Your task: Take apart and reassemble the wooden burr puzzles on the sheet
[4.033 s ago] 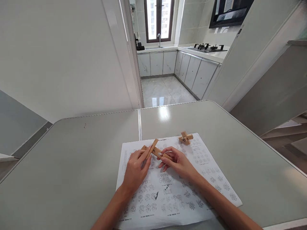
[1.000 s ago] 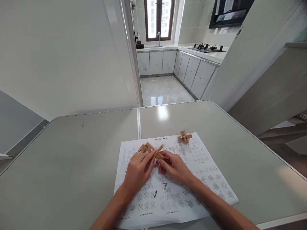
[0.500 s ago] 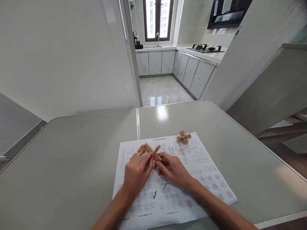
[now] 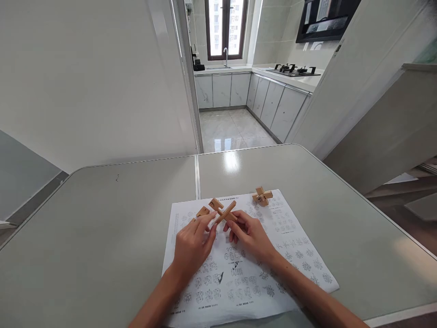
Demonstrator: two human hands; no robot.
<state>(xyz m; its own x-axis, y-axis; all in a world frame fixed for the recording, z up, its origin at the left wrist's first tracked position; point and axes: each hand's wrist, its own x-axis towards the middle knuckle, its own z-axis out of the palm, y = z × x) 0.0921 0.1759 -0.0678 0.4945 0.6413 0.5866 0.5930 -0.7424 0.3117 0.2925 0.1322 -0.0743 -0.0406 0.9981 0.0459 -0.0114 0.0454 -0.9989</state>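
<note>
ok so from my end of the head cam: a notched wooden block (image 4: 215,204) and a plain stick (image 4: 226,212) cross in an X betw the hands, over the upper half of the sheet (image 4: 246,298). Can't tell if they're slotted or just overlapping. Right hand (image 4: 251,234) has thumb + fingers closed on the block's near end, prob b/c that leaves the notch exposed. Left hand (image 4: 191,241) has thumb and index slightly apart at the stick's lower end (can't tell if that's a real grip tbh). A loose block (image 4: 202,211) sits just past the left fingers, prob for easy reach; the cross-shaped cluster (image 4: 262,197) is at the sheet's far edge, out of the way I'd guess. Sheet's flat on the table (image 4: 102,237), so I figure the drawings stay visible. Writing: dark squiggles on block + cluster, no brand I can make out, captions too tiny to read
</note>
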